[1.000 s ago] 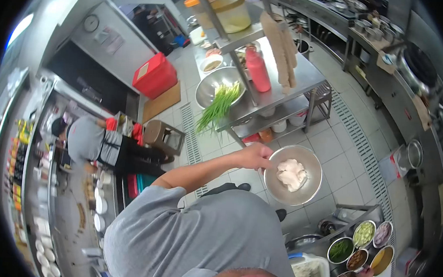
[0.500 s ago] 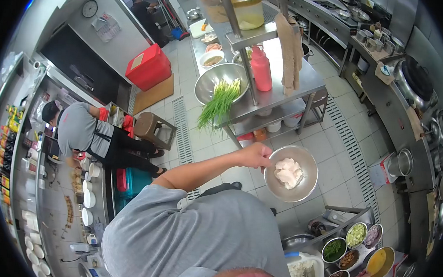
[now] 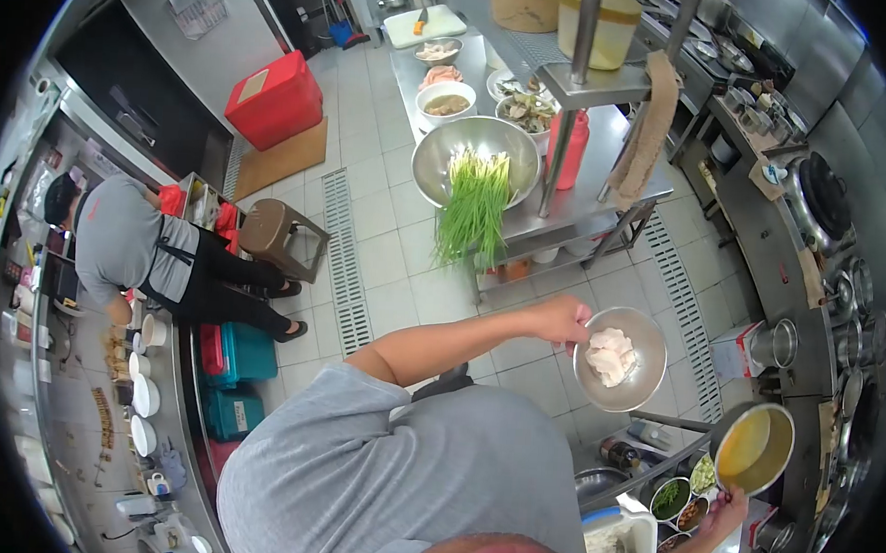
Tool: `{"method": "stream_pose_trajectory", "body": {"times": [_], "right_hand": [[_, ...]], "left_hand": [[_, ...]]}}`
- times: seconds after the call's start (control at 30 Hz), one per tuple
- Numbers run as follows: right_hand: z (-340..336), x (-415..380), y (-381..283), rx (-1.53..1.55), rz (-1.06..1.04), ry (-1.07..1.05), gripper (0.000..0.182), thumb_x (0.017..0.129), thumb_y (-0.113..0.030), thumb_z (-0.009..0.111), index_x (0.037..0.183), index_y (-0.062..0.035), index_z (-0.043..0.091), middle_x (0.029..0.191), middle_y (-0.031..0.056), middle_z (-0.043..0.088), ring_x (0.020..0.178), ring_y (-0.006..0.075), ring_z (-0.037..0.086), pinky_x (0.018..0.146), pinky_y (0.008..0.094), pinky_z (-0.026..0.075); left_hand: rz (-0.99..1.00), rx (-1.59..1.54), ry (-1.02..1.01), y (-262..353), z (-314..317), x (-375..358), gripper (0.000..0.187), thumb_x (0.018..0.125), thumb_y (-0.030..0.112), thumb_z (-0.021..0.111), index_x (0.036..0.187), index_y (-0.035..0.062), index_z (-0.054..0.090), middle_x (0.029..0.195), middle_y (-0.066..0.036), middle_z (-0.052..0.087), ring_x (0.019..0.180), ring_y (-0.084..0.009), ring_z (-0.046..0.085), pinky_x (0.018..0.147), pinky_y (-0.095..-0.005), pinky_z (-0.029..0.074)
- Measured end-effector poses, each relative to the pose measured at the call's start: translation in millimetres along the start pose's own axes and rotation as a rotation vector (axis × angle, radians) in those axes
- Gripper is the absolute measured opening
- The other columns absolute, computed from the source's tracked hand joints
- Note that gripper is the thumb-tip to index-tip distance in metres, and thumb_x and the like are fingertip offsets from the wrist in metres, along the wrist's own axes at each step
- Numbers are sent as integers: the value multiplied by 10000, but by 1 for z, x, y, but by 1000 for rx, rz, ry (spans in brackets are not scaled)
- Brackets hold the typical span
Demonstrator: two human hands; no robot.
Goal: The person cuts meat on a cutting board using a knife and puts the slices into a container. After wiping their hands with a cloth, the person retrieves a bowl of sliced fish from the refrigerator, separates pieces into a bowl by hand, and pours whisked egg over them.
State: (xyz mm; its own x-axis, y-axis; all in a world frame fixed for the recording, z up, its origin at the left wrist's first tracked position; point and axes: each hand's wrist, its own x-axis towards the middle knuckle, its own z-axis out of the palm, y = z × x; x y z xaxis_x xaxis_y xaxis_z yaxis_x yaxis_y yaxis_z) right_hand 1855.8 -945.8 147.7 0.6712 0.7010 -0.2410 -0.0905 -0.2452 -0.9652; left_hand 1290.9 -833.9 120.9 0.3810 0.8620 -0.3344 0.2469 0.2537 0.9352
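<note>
My left hand grips the rim of a metal bowl, which holds pale pinkish pieces that look like raw meat. Lower right, my right hand is closed on the near side of a deeper metal bowl, tilted, with yellow liquid like beaten egg inside. That bowl is beside a rack of containers, among them chopped greens and pale green diced pieces. The two bowls are close together but apart.
A steel table ahead carries a large bowl of long green chives and a red bottle. A white tub sits near my right side. At the left, a person works at a counter beside a brown stool.
My right hand has lifted the bowl of yellow liquid up from the containers, closer to the other bowl. My left hand, still holding its bowl, appears farther right as the view has shifted.
</note>
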Motion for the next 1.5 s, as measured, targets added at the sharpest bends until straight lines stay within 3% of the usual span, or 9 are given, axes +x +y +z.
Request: {"method": "stream_pose_trajectory", "body": {"times": [0.2,0.33,0.4,0.47,0.53,0.67,0.97,1.1,1.5], "right_hand": [[139,-74,-40,10,-86,-178,86,905,-102,612,855,-65,553,674,18,543,469,85,506,359,216,384],[196,-87,-44,-24,-181,-362,81,912,-106,645,948,-37,622,722,9,585,488,78,524,382,211,400],[219,-92,-51,-51,-137,-422,186,898,-106,693,1068,-32,676,793,2,638,507,60,528,430,212,418],[245,-120,-62,16,-190,-402,253,862,-118,730,1093,-17,702,887,27,696,636,52,575,547,231,444],[261,-121,-61,-13,-229,-417,218,854,-101,715,1042,7,692,822,32,688,570,82,574,490,242,415],[282,-147,-74,-111,-316,-462,178,856,-43,639,984,80,656,746,78,670,531,122,622,420,250,445],[285,-152,-67,-298,-469,-430,173,861,-91,606,905,73,636,680,80,657,537,124,654,452,265,500],[281,-152,-69,-394,-534,-399,193,863,-115,603,874,76,627,631,89,652,538,136,670,479,279,520],[283,-150,-70,-355,-538,-401,208,861,-136,623,814,67,612,628,92,649,548,140,678,487,281,525]], "left_hand": [[18,2,-7,-8,-25,-16,172,813,160,696,736,37,604,684,-42,666,646,-127,720,506,-276,528],[25,-1,12,-25,-34,-23,173,804,164,712,759,20,626,684,-58,678,646,-144,721,503,-289,532],[106,178,16,-21,-44,-29,174,818,173,713,811,8,660,699,-74,693,658,-161,722,518,-308,546],[73,148,0,-30,-45,-25,173,833,178,717,872,12,695,764,-68,715,686,-159,714,555,-314,557],[-9,178,49,-5,-46,-40,184,842,184,720,916,16,716,808,-57,730,703,-143,710,564,-303,546],[-15,38,61,-9,-40,-38,143,854,157,691,868,15,685,770,-52,704,674,-118,698,535,-252,494],[-27,5,77,-4,-27,-29,151,847,151,664,817,5,637,745,-68,683,681,-168,732,517,-262,482],[-30,12,32,-3,-20,-24,119,884,145,646,855,30,649,777,-43,693,686,-134,711,545,-259,490],[-35,39,-19,3,-7,-9,119,897,149,640,850,40,633,781,-42,691,691,-127,704,565,-253,494]]}}
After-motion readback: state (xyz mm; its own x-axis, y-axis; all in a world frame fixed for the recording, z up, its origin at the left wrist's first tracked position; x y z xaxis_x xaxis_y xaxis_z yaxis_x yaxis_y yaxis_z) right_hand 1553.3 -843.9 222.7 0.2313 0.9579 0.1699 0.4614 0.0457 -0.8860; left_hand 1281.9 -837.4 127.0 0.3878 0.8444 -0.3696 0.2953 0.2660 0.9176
